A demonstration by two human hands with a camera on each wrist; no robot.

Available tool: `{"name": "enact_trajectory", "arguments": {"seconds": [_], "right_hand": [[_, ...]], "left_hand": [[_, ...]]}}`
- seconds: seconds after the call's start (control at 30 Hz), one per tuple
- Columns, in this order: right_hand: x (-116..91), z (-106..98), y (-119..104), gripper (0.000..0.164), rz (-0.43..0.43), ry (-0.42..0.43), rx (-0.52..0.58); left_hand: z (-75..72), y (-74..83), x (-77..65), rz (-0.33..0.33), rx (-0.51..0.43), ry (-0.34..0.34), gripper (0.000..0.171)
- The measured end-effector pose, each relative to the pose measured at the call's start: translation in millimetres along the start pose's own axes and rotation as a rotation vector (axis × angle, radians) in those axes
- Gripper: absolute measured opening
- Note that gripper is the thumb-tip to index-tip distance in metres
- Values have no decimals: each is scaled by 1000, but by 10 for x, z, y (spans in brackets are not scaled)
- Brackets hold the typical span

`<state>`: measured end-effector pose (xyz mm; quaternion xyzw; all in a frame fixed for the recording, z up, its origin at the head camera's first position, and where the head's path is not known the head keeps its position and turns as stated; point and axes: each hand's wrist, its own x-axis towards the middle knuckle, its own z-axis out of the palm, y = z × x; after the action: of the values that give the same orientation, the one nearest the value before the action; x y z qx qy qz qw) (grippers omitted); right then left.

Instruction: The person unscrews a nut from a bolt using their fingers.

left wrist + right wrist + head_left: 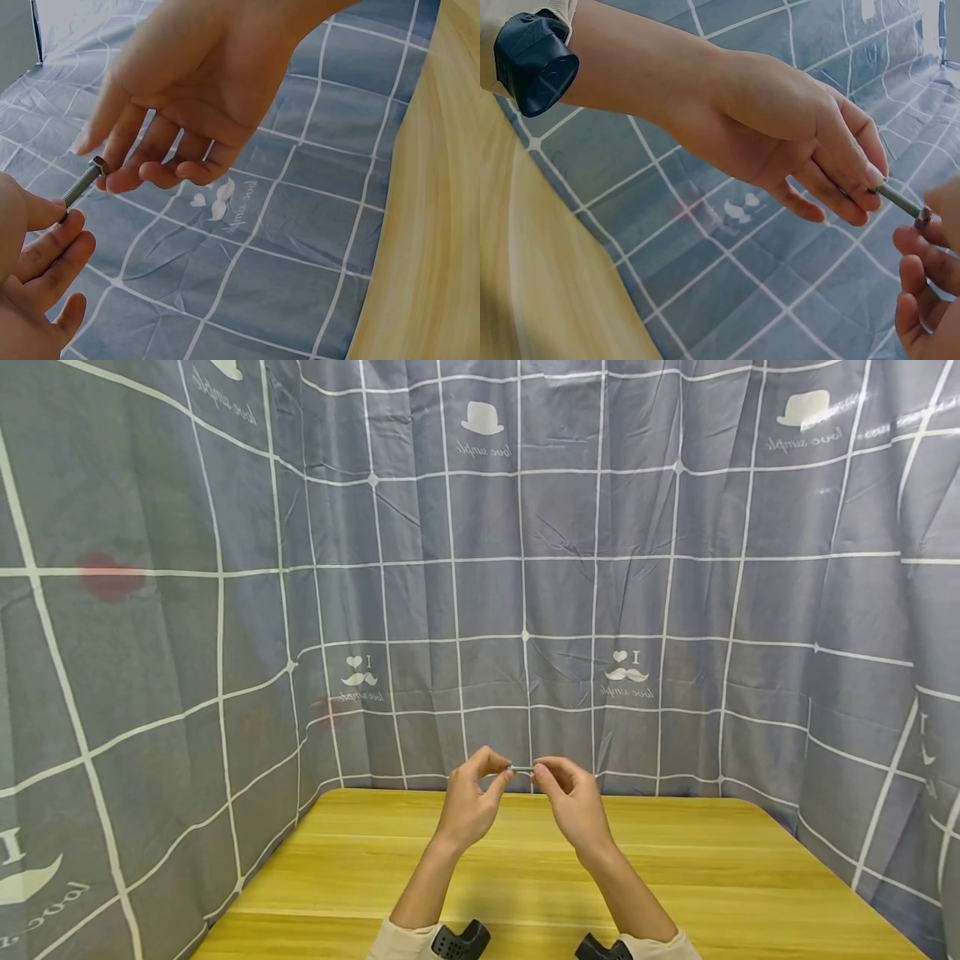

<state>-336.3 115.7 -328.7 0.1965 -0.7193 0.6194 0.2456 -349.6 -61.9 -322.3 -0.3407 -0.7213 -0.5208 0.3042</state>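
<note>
A metal bolt [522, 768] with a hex head spans the gap between my two hands, held above the far part of the table. My left hand [468, 802] pinches its threaded end between thumb and fingertips. At the head end, my right hand [579, 806] holds the bolt with thumb and fingertips. The left wrist view shows the bolt's threads [81, 185] running up to the head, with the right hand [202, 82] above and the left hand [37, 262] at lower left. From the right wrist, the shank [900, 198] is visible between both hands; fingers partly cover its ends.
A yellow wood-grain table [360, 860] lies beneath the hands. Grey-blue curtains [562, 602] with white grid lines hang behind it and along the sides. Black wrist devices [461, 941] sit by the pale sleeves [401, 939].
</note>
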Motion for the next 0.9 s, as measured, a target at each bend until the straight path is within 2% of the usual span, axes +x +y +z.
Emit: {"name": "enact_trajectory", "arguments": {"seconds": [0.13,0.33,0.5,0.63,0.9], "right_hand": [[-4,-2,0,16,-25,-5,21],[-6,8,-29,29,-6,-7,27],[8,4,-23,24,-13,12,23],[19,-1,-26,16,-44,2,63],[10,4,-14,25,-76,20,153]], "left_hand": [[-5,1,0,-2,1,3,4],[-16,5,9,10,-4,9,7],[-5,17,17,9,5,7,5],[-4,21,17,6,9,7,6],[6,15,9,5,5,2,7]]}}
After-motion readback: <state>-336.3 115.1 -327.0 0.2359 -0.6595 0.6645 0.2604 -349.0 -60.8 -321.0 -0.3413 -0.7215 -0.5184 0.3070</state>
